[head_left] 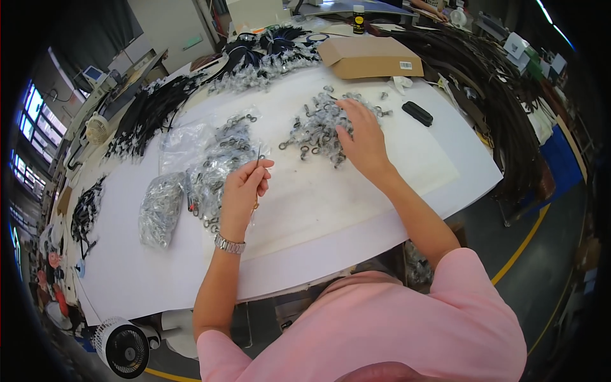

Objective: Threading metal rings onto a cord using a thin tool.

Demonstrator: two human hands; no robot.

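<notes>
My left hand (240,191), with a metal watch on its wrist, is closed around a thin pointed metal tool (259,153). Its tip sticks up past my fingers, and its exact kind is hidden by them. My right hand (366,140) reaches over a loose pile of small dark metal clasps (324,130), many wrapped in clear plastic. Its fingers are bent but apart, touching or just above the pile's right side, with nothing visible in them. More wrapped clasps (232,143) lie in a second heap beside and beyond my left hand.
A full clear plastic bag (161,209) lies left of the second heap. Black straps with wrapped ends (153,111) spread along the far left. A cardboard box (372,57) stands at the back, near a black case (417,113). Long dark strips (484,95) cover the right side.
</notes>
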